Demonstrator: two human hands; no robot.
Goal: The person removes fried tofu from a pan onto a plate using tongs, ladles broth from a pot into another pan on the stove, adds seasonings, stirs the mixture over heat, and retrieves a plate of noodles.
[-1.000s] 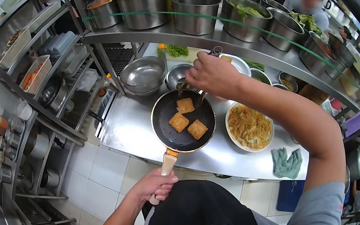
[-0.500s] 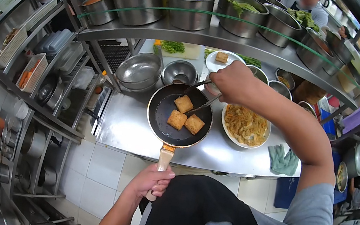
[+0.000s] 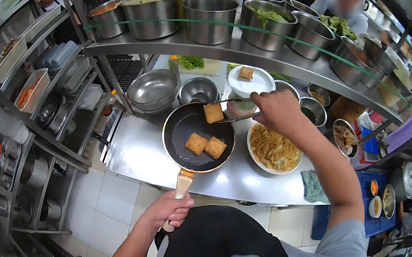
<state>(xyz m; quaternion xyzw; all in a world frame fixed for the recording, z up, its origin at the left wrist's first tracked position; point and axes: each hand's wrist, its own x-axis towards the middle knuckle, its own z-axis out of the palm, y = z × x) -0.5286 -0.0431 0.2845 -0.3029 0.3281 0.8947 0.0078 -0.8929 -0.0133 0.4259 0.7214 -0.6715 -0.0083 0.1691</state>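
Note:
My left hand point(image 3: 171, 210) is closed around the pale handle of a black frying pan point(image 3: 182, 138). In the pan lie two browned square pieces point(image 3: 205, 145), side by side. My right hand point(image 3: 275, 109) grips dark metal tongs point(image 3: 241, 117), whose tips hold a third square piece point(image 3: 213, 113) over the pan's far right rim. Beyond the tongs, a white plate point(image 3: 264, 83) carries one more square piece point(image 3: 246, 73). To the right of the pan sits a plate of shredded noodle-like food point(image 3: 275, 149).
Steel bowls point(image 3: 153, 90) stand behind the pan on the left. A steel shelf point(image 3: 251, 58) with several pots spans above the counter. A green cloth point(image 3: 314, 186) lies at the counter's right. Racks point(image 3: 48, 117) stand at left. Other people are beyond the shelf.
The tongs have closed on one square piece and raised it toward the pan's far right rim. My right hand has moved lower in view. My left hand still holds the handle.

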